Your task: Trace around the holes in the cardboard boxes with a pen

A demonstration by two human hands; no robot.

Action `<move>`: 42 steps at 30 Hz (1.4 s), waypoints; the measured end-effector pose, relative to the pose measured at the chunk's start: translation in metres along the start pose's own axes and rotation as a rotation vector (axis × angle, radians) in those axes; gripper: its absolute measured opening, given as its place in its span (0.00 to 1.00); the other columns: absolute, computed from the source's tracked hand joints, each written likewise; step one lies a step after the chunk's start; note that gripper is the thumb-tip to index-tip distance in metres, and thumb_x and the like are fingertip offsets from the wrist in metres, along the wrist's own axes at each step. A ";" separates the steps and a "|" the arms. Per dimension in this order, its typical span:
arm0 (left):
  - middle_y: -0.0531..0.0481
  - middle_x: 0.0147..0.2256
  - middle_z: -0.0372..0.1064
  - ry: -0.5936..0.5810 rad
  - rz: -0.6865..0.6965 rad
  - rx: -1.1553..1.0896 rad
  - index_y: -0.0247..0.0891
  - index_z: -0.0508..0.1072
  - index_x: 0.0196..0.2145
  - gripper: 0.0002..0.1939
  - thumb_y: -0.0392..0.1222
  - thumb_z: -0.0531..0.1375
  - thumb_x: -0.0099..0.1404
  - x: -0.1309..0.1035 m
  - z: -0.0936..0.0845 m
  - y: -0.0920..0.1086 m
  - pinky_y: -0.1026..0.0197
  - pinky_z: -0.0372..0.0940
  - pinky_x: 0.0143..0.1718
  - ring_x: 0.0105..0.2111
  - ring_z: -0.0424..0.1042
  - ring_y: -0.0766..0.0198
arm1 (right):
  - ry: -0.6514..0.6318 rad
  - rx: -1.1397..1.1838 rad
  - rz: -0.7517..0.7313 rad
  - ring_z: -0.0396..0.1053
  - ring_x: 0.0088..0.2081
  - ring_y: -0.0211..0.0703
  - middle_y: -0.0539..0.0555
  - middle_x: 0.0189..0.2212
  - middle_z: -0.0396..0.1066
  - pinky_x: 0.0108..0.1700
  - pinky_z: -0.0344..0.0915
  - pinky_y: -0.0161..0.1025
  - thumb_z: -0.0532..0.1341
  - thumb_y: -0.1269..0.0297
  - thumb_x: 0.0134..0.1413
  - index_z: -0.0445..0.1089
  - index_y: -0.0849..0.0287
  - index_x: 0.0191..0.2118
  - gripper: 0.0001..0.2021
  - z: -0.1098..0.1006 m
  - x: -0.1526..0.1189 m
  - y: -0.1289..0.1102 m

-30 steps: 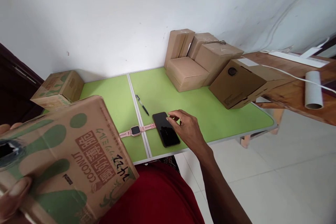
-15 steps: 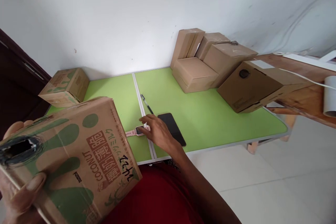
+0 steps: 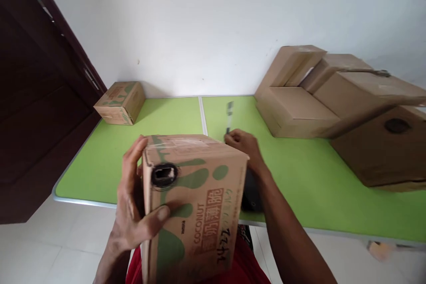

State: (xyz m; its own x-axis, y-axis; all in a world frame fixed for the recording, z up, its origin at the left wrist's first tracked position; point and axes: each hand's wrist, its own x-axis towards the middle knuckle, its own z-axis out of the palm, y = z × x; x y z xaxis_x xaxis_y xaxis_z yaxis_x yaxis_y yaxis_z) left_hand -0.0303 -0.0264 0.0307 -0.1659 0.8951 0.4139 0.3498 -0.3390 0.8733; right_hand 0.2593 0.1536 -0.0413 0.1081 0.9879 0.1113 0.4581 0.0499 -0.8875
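Note:
My left hand grips a brown cardboard box by its left side, thumb on the printed face and fingers behind. The box is tilted and carries green blobs, the word COCONUT, handwritten digits and a black-edged hole near its upper left corner. Just beyond the box's right corner, my right hand pinches a pen, which points upward and is blurred. Below my right wrist, a dark phone or tablet lies on the green table, partly hidden by the box and my arm.
A smaller printed carton stands at the table's back left. Several plain cardboard boxes are piled at the right against the wall. A darker box with a round hole stands in front of them. A dark door is on the left.
My right hand has picked up the pen from the table. The box has moved rightward and turned more upright in my left hand. The pink watch is out of sight, and the view has swung left.

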 end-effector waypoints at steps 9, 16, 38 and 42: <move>0.40 0.77 0.57 -0.119 0.195 0.043 0.55 0.59 0.81 0.51 0.67 0.69 0.67 -0.001 0.018 0.003 0.20 0.50 0.77 0.79 0.53 0.28 | 0.414 0.697 -0.329 0.68 0.20 0.44 0.49 0.23 0.69 0.17 0.59 0.43 0.73 0.67 0.58 0.78 0.45 0.34 0.07 -0.046 -0.129 -0.122; 0.41 0.78 0.55 -0.137 0.259 0.076 0.54 0.56 0.82 0.54 0.58 0.71 0.63 -0.002 0.017 0.004 0.23 0.50 0.78 0.80 0.51 0.31 | 0.113 0.595 -0.620 0.82 0.34 0.45 0.50 0.34 0.80 0.34 0.81 0.41 0.67 0.78 0.63 0.82 0.54 0.49 0.15 -0.006 -0.179 -0.141; 0.42 0.78 0.55 -0.116 0.189 0.097 0.58 0.56 0.81 0.54 0.59 0.72 0.64 -0.004 0.020 0.010 0.25 0.51 0.78 0.78 0.53 0.33 | 0.029 0.474 -0.703 0.80 0.31 0.36 0.47 0.33 0.83 0.36 0.79 0.34 0.67 0.82 0.57 0.80 0.56 0.41 0.13 -0.008 -0.165 -0.152; 0.42 0.77 0.56 -0.104 0.177 0.079 0.60 0.57 0.81 0.51 0.63 0.70 0.67 -0.005 0.021 0.010 0.21 0.51 0.77 0.78 0.53 0.31 | 0.079 0.461 -0.690 0.77 0.29 0.36 0.46 0.29 0.79 0.33 0.75 0.34 0.66 0.80 0.59 0.77 0.55 0.39 0.11 -0.009 -0.166 -0.148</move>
State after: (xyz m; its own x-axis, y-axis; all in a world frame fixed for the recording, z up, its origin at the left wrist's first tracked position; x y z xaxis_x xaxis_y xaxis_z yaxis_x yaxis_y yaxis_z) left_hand -0.0069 -0.0276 0.0318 -0.0011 0.8499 0.5270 0.4372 -0.4735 0.7646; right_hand 0.1815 -0.0195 0.0754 0.0045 0.7011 0.7130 0.0390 0.7124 -0.7007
